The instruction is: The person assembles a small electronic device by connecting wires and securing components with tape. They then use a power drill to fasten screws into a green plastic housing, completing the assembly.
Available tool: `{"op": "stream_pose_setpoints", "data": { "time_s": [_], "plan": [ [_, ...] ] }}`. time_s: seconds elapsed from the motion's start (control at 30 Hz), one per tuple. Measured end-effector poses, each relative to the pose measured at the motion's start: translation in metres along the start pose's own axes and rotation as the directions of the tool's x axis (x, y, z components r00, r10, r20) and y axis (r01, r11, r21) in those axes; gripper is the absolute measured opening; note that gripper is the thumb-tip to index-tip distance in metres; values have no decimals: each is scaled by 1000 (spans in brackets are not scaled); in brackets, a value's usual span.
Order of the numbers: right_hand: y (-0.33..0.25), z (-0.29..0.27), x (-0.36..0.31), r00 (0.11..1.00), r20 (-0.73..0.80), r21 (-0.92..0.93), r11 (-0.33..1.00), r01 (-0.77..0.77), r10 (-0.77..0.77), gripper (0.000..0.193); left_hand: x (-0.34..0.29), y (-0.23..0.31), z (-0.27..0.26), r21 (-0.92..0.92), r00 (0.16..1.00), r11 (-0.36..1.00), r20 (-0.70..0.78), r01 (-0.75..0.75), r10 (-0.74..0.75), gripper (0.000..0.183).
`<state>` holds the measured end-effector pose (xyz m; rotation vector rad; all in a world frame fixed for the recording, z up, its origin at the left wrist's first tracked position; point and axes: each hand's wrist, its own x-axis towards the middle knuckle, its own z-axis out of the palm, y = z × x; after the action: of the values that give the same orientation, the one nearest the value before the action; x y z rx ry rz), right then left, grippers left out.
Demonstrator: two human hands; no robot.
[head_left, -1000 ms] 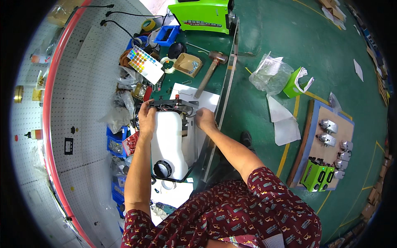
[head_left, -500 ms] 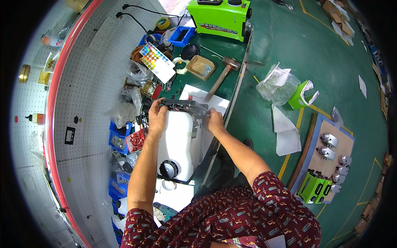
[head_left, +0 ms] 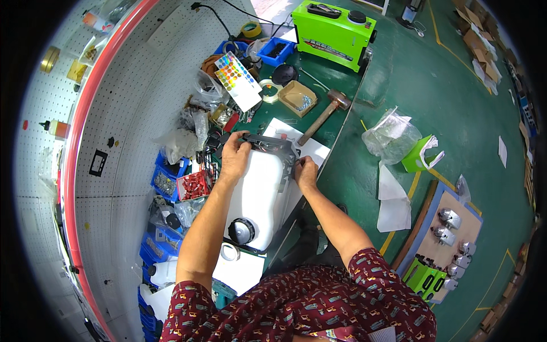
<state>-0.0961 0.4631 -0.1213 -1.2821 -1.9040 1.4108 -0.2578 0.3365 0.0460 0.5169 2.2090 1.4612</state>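
Note:
A white plastic tank (head_left: pixel 256 185) with a black screw cap (head_left: pixel 241 231) lies on the bench in front of me, with a dark frame (head_left: pixel 272 143) across its far end. My left hand (head_left: pixel 235 157) is closed on the left end of that frame, thumb toward me and fingers over the far side. On the right side of the tank, by the frame's right corner, my right hand (head_left: pixel 306 172) has its fingers pinched together. What they hold is too small or hidden to make out. Dark wires (head_left: pixel 212 145) bunch just left of my left hand.
A hammer (head_left: pixel 323 118) lies beyond the tank, near a cardboard tray (head_left: pixel 297 98) of small metal parts. Blue bins (head_left: pixel 166 178) and a red box of parts (head_left: pixel 192 186) line the left side. A green machine (head_left: pixel 330 35) stands at the far end. White tape (head_left: pixel 229 252) lies nearby.
The whole view has shifted and turned slightly, so the bench appears farther right. Both hands stay at the frame's two ends. My right hand's fingers now look more curled.

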Motion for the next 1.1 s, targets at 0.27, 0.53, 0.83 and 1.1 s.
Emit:
{"op": "stream_pose_setpoints", "data": {
  "time_s": [0.27,0.53,0.83,1.1],
  "plan": [
    [9,-9,-9,957,139,472,832,-291,256,18,-2,6,5,79,999,996,-14,40,-39,39],
    [-37,-35,-25,912,296,729,549,-409,285,19,1,-1,3,51,999,999,-29,17,-15,41],
    [-38,-44,-18,798,524,698,388,-602,296,11,1,-1,0,100,999,995,-29,-18,21,39],
    [-41,-49,-19,774,579,607,497,-620,258,13,-2,8,3,170,998,984,-38,-44,51,40]
  ]
}}
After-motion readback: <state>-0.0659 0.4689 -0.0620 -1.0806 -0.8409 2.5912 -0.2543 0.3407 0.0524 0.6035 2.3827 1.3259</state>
